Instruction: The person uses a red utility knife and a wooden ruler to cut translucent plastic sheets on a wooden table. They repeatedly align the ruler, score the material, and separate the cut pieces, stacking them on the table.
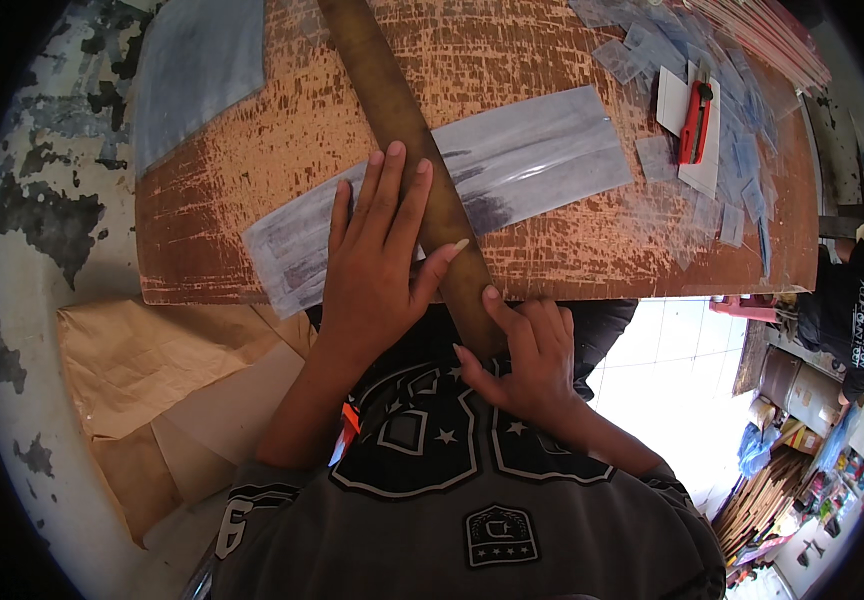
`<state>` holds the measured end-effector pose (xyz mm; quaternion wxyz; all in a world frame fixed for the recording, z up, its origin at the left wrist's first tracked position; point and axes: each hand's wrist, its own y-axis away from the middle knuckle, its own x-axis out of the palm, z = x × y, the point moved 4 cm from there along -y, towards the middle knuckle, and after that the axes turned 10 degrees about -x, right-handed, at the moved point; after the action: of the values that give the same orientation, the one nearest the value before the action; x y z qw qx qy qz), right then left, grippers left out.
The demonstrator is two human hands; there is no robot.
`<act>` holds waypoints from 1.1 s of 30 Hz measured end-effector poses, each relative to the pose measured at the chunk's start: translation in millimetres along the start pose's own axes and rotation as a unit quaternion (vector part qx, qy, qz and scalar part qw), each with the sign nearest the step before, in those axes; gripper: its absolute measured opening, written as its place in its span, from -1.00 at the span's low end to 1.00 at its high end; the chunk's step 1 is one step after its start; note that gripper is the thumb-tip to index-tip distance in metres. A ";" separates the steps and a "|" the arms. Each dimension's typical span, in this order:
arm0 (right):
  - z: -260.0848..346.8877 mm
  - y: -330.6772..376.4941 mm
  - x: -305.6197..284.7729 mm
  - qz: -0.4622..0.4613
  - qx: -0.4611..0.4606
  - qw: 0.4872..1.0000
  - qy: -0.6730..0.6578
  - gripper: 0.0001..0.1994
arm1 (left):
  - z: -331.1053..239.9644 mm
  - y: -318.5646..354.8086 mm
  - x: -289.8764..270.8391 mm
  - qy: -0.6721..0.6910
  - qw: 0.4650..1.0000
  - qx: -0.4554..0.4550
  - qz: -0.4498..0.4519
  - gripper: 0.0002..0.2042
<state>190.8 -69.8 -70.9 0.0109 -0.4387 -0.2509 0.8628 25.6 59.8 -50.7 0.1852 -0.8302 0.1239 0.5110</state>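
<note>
A long, brown, flat wooden strip lies slantwise over a grey translucent plastic sheet on the worn tabletop. My left hand rests flat with its fingers stretched out. Its fingertips reach the strip's left edge, its thumb lies on the strip, and its palm covers part of the sheet. At the strip's near end, which sticks out past the table edge toward my body, my right hand grips the wood between thumb and fingers. Part of the sheet is hidden beneath the strip.
A red box cutter lies on white card at the right, among several clear plastic scraps. Another grey sheet is at the far left. Brown paper sits below the table's left edge. A person in black is at far right.
</note>
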 end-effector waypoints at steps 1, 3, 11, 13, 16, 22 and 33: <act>-0.1 0.0 0.1 -0.001 -0.001 1.000 -0.001 -0.26 | -0.1 -0.1 -0.2 0.000 1.000 0.001 0.000 -0.25; -0.3 0.2 0.5 -0.003 -0.003 1.000 -0.002 -0.25 | 0.0 -0.2 0.0 0.000 1.000 0.002 0.000 -0.25; 0.5 -0.3 0.9 -0.003 -0.001 1.000 -0.003 -0.27 | -0.4 -0.3 -0.6 -0.015 1.000 -0.003 0.011 -0.23; 0.5 -0.5 1.3 -0.003 -0.002 1.000 -0.003 -0.27 | -0.2 -0.4 -0.4 -0.020 1.000 -0.005 0.013 -0.22; 0.6 0.0 1.2 0.001 -0.002 1.000 -0.003 -0.26 | -0.3 -0.3 -0.3 -0.015 1.000 -0.008 0.018 -0.23; 0.5 -0.5 0.8 0.003 -0.005 1.000 -0.003 -0.25 | -0.2 -0.5 -0.1 -0.010 1.000 -0.008 0.019 -0.24; -0.1 1.4 -2.8 0.012 -0.001 1.000 -0.018 -0.22 | -0.8 -1.0 -2.4 -0.016 1.000 -0.004 0.018 -0.20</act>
<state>192.9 -71.6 -69.5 -0.0043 -0.4260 -0.2465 0.8705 25.5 60.4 -48.0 0.1746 -0.8202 0.1333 0.5282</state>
